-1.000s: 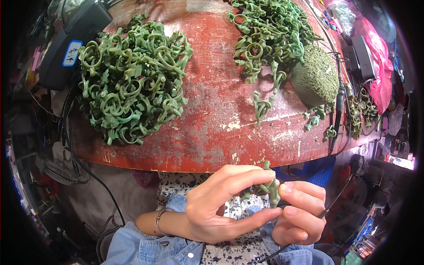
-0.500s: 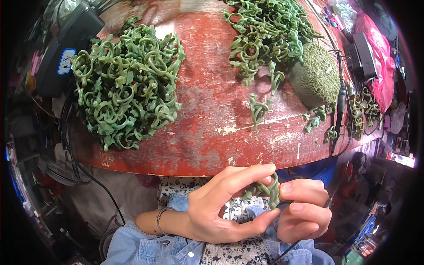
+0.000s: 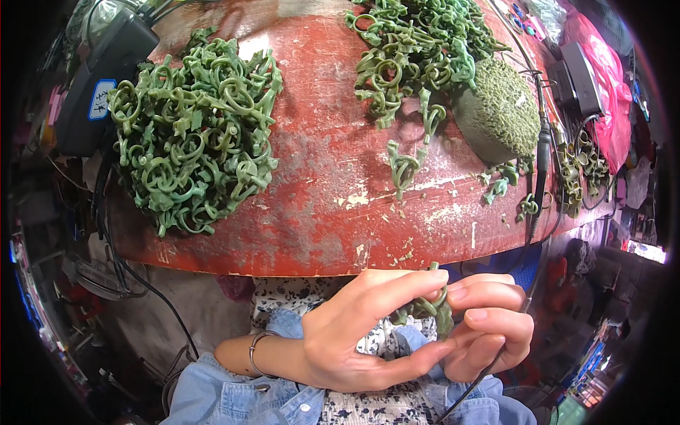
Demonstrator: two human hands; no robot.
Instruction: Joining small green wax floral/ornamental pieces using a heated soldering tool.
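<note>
In front of the table's near edge, my left hand (image 3: 368,329) pinches a small cluster of green wax rings (image 3: 432,308) between thumb and fingers. My right hand (image 3: 489,322) is closed beside it, its fingertips up against the cluster. A thin dark cord (image 3: 473,391) runs from under the right hand toward my lap; the corded tool in those fingers is mostly hidden. Beyond my hands, a large heap of similar green wax rings (image 3: 195,134) lies on the left of the red table (image 3: 312,237). A second heap (image 3: 418,49) lies at the far right.
A rough-topped green block (image 3: 499,113) stands right of the second heap, near loose ring pieces (image 3: 499,185). A black box (image 3: 106,81) with cables sits at the left edge. A dark cable (image 3: 543,166), a grey device (image 3: 581,79) and a pink bag (image 3: 602,92) line the right side.
My hands stay together around the cluster, which has turned slightly, with a stub now showing above my left fingertips. My right fingers have shifted a little. The table's contents sit slightly more left in view.
</note>
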